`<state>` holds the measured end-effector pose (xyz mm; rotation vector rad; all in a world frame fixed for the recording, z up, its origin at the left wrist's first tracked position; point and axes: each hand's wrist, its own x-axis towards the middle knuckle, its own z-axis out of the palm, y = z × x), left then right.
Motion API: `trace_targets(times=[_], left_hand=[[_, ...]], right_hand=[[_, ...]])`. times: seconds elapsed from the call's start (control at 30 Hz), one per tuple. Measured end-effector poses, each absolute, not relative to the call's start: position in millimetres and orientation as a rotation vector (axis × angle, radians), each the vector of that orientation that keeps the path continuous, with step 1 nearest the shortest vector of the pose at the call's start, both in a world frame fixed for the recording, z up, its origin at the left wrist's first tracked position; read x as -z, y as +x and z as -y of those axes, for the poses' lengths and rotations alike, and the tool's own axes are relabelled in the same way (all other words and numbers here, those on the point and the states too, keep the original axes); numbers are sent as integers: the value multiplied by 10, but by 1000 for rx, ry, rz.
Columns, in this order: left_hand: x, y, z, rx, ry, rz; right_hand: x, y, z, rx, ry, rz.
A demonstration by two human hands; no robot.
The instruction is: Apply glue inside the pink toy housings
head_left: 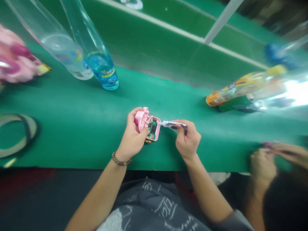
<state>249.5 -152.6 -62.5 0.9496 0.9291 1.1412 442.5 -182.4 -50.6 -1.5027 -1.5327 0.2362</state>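
My left hand (132,138) is closed around an opened pink plastic casing (157,132), its thumb over the near edge. Inside the casing lies a green circuit board (152,127) with dark parts and thin wires. A pink lid-like piece (141,118) stands at its left side, partly behind my fingers. Between the thumb and fingers of my right hand (189,137) is a small squeeze tube (176,124). Its white nozzle points left and reaches the casing's right rim; I cannot tell whether it touches.
On the green table (72,128) stand a clear bottle (69,57) and a blue bottle (106,70). Pink toys (16,61) and a tape roll (30,128) are at left. An orange-labelled bottle (226,93) stands right, near a co-worker's hands (264,163).
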Motion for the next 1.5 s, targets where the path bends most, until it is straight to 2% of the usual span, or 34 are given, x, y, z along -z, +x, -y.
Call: trace_targets(times=[0.3, 0.6, 1.0, 1.2, 1.33, 1.5], left_hand=[[589, 2535, 1541, -1153, 1081, -982], [501, 2589, 1571, -1211, 878, -928], [519, 2593, 1594, -1228, 1046, -996], [504, 2586, 1591, -1269, 975, -973], [508, 2589, 1591, -1275, 920, -972], [537, 2586, 1592, -1292, 951, -1003]], right_hand=[[508, 4461, 1825, -179, -1486, 1647], [421, 4444, 1802, -50, -1421, 1775], [310, 4422, 1804, -50, -1434, 1893], [326, 4465, 1825, 86, -1439, 1697], [359, 4420, 1929, -53, -1458, 1586], [354, 4355, 2052, -172, -1385, 1734]])
